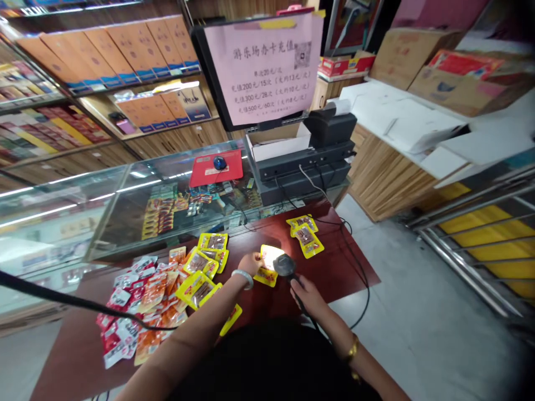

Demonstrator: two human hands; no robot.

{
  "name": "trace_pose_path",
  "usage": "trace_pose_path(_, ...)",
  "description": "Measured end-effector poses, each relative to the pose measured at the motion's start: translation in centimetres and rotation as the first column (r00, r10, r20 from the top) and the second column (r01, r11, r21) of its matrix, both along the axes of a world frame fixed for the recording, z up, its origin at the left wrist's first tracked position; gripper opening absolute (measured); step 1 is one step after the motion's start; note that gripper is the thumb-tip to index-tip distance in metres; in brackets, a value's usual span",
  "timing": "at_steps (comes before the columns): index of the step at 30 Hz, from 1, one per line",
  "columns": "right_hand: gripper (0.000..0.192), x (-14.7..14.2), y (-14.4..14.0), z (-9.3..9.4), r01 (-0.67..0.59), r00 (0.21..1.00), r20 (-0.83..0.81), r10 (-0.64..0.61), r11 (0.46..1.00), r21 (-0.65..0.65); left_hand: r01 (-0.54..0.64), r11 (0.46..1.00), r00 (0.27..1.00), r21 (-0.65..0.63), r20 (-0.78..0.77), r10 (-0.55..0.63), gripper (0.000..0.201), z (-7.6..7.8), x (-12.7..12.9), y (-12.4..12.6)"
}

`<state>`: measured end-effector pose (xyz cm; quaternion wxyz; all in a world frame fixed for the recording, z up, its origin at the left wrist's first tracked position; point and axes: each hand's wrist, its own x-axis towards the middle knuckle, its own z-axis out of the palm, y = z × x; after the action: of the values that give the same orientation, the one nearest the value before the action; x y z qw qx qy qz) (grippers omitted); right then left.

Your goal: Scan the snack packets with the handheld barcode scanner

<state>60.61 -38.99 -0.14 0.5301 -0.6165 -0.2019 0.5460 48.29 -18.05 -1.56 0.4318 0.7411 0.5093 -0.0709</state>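
Scanning one yellow packet (267, 262): left hand (249, 263) holds, right hand (304, 291) grips scanner (284, 264).

A packet (268, 264) is held at the middle of the worktop (334, 273) by the left hand (249, 263). Just right of it, a scanner (284, 265) is gripped by the right hand (305, 292), its head placed over the packet. A heap of packets (159, 295) is spread on the worktop to the left. A small group of packets (305, 234) is laid behind and to the right, well apart from the heap. Behind the worktop a glass case (125, 206) is set, with a mouse pad (216, 167) on top and a mouse (219, 162) on the pad. A till (305, 161) is placed right of the pad, a sign (265, 67) above it. Shelves (83, 83) are ranged behind the case.
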Motion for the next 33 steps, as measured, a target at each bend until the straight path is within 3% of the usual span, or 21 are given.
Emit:
trace_pose_path(3, 0.054, 0.3, -0.7, 0.2, 0.027, 1.000, 0.002, -0.027, 1.000, 0.010, 0.009, 0.995, 0.999, -0.104, 0.032, -0.005, 0.016, -0.8, 1.9, -1.0)
trace_pose_path(8, 0.060, 0.6, -2.3, -1.3, 0.101, 0.992, -0.066, -0.104, 0.993, -0.055, -0.167, 0.941, 0.943, -0.294, 0.232, 0.240, 0.032, -1.3, 6.5, -2.0)
trace_pose_path(11, 0.060, 0.8, -2.9, -2.3, 0.136, 0.988, -0.060, -0.140, 0.989, -0.060, -0.222, 0.936, 0.909, -0.273, 0.290, 0.300, 0.045, -1.0, 7.3, -1.5)
trace_pose_path(14, 0.058, 0.8, -2.9, -2.4, 0.123, 0.991, -0.047, -0.127, 0.990, -0.071, -0.145, 0.981, 0.964, -0.126, 0.205, 0.169, 0.046, -0.4, 4.2, -0.4)
trace_pose_path(16, 0.059, 0.7, -2.5, -2.0, 0.070, 0.995, -0.059, -0.075, 0.993, -0.094, 0.000, 1.000, 1.000, -0.002, 0.016, 0.000, 0.041, 0.3, 0.0, 0.3)
trace_pose_path(18, 0.059, 0.4, -2.0, -1.8, 0.015, 0.998, -0.064, -0.023, 0.993, -0.113, 0.158, 0.977, 0.964, 0.145, -0.237, -0.121, 0.039, 1.3, -4.9, 0.5)
trace_pose_path(20, 0.057, 0.0, -1.5, -1.9, -0.024, 0.997, -0.072, 0.016, 0.992, -0.120, 0.270, 0.932, 0.888, 0.242, -0.437, -0.143, 0.043, 2.1, -9.5, 0.1)
trace_pose_path(23, 0.054, -0.9, -0.8, -2.5, -0.103, 0.993, -0.067, 0.096, 0.989, -0.108, 0.337, 0.902, 0.813, 0.269, -0.566, -0.135, 0.058, 2.6, -14.5, -1.4)
trace_pose_path(27, 0.051, -1.8, 0.2, -2.8, -0.203, 0.979, -0.038, 0.200, 0.974, -0.105, 0.354, 0.893, 0.813, 0.276, -0.563, -0.148, 0.077, 1.9, -16.8, -3.1)
trace_pose_path(31, 0.050, -2.3, 1.1, -2.5, -0.255, 0.966, 0.023, 0.258, 0.961, -0.106, 0.353, 0.888, 0.831, 0.296, -0.535, -0.152, 0.063, 1.5, -16.4, -2.9)
trace_pose_path(33, 0.050, -2.4, 1.3, -2.5, -0.268, 0.961, 0.039, 0.272, 0.959, -0.092, 0.329, 0.910, 0.834, 0.254, -0.531, -0.153, 0.057, 1.6, -16.0, -2.1)
